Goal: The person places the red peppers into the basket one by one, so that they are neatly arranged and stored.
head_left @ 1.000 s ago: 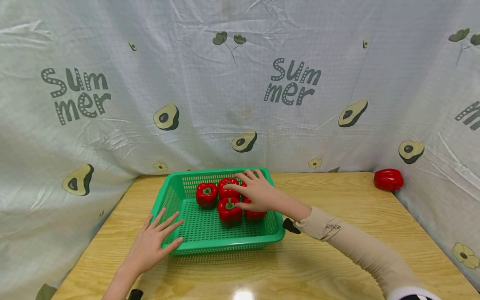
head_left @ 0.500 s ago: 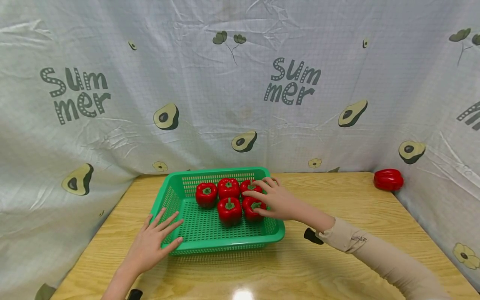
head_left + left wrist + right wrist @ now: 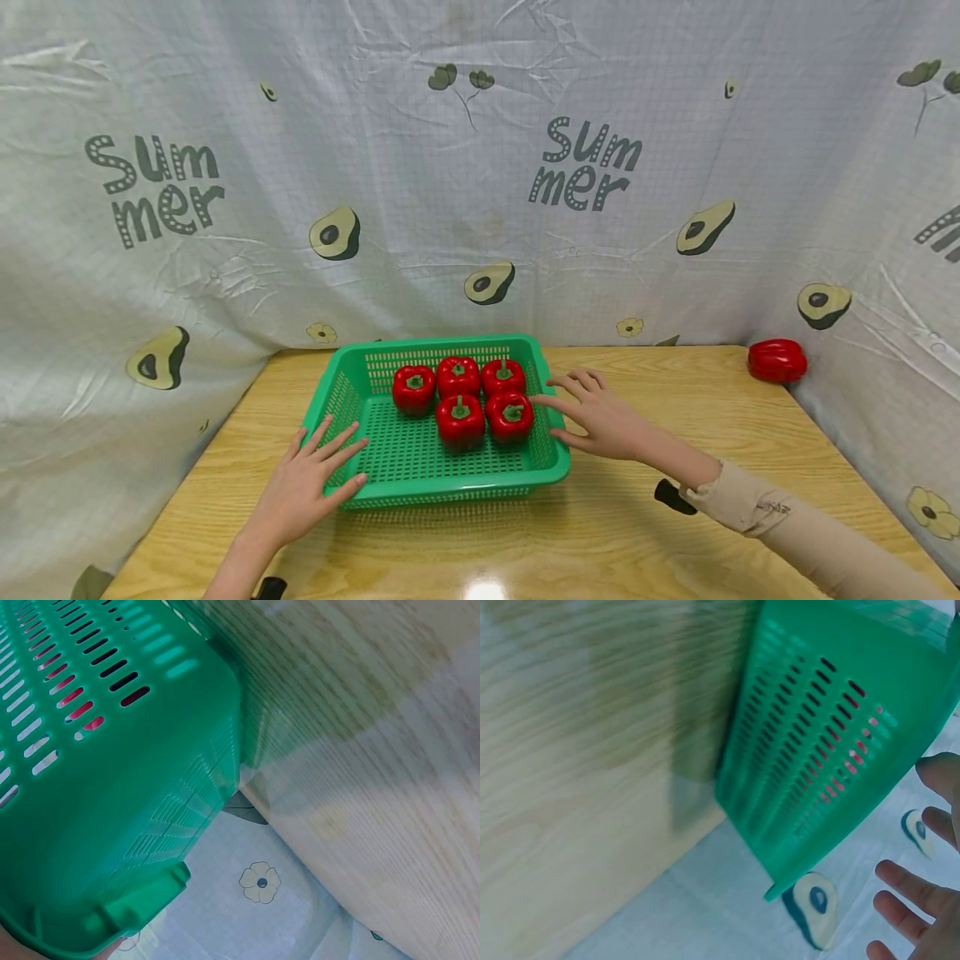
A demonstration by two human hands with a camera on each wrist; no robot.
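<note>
A green plastic basket (image 3: 450, 483) with slotted walls stands on the wooden table. Several red bell peppers (image 3: 461, 423) sit in its middle and right part, stems up. My left hand (image 3: 300, 492) lies spread over the basket's front left corner, its fingers over the rim; in the left wrist view only a bit of it shows at the lower left edge. At the right wall is my right hand (image 3: 603, 421), fingers extended and holding nothing. The right wrist view shows these fingers (image 3: 907, 889) apart from the wall, with one fingertip close to the rim; contact is unclear.
Another red bell pepper (image 3: 777, 360) lies on its side at the table's far right corner. A pale printed cloth (image 3: 420, 208) hangs behind and along both sides of the wooden table (image 3: 645, 533).
My right hand has moved rightward, from above the peppers to beside the basket's right rim, uncovering the right-hand peppers. The left hand, basket and peppers look unmoved.
</note>
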